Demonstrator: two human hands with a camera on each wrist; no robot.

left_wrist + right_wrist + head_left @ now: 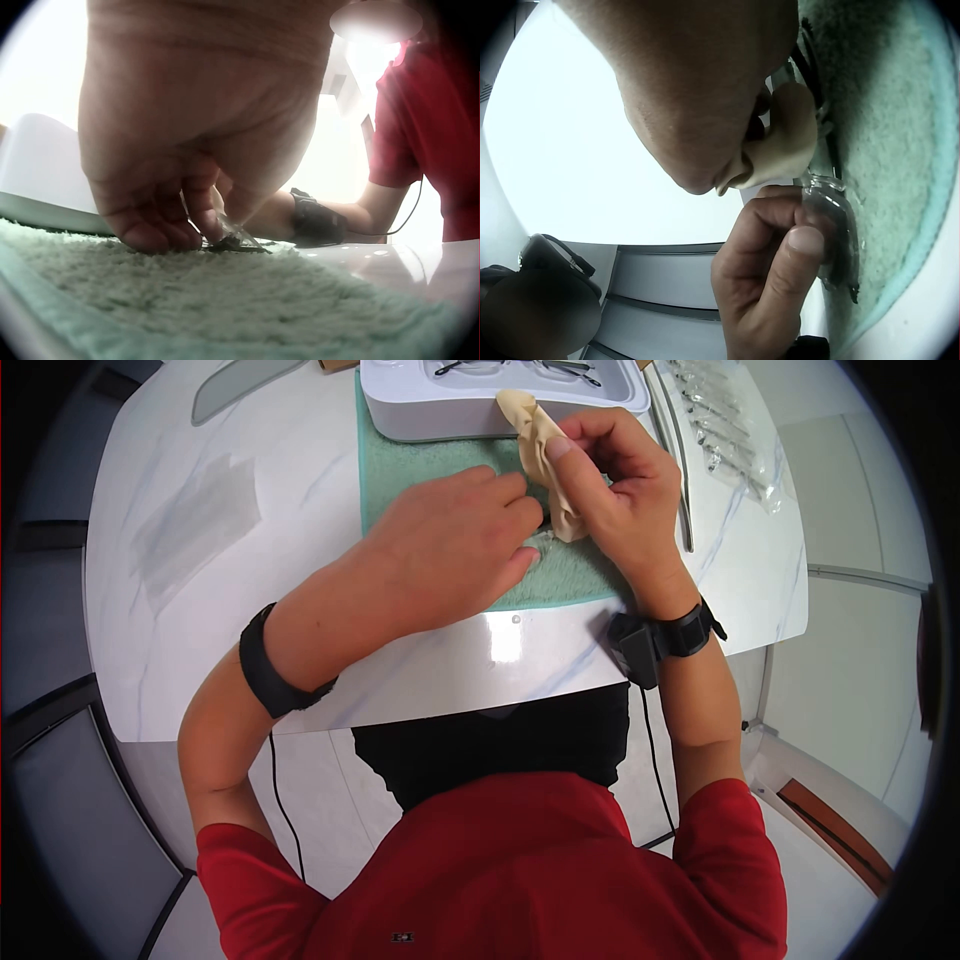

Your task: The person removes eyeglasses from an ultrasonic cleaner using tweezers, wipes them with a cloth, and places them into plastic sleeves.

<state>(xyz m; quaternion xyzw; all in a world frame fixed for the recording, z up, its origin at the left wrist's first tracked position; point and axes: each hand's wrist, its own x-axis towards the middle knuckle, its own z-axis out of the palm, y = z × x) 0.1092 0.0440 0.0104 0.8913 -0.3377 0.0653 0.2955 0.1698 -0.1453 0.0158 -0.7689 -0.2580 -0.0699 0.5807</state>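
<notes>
Low over a green towel (440,455), my left hand (450,550) pinches a pair of glasses. In the right wrist view the glasses (847,251) show clear lenses and dark temples, and the left hand's (769,270) thumb and fingers are at one lens. My right hand (630,485) holds a crumpled beige cloth (535,445) between thumb and fingers. This cloth (791,142) hangs right beside the glasses. From the left wrist, the glasses (236,238) are mostly hidden behind the left hand's fingers (142,232).
A white tub (430,425) with another pair of glasses (520,368) in it stands at the back of the towel. To the right lie a thin metal rod (687,510) and a plastic bag (720,420) of small items. A translucent sleeve (195,525) lies left.
</notes>
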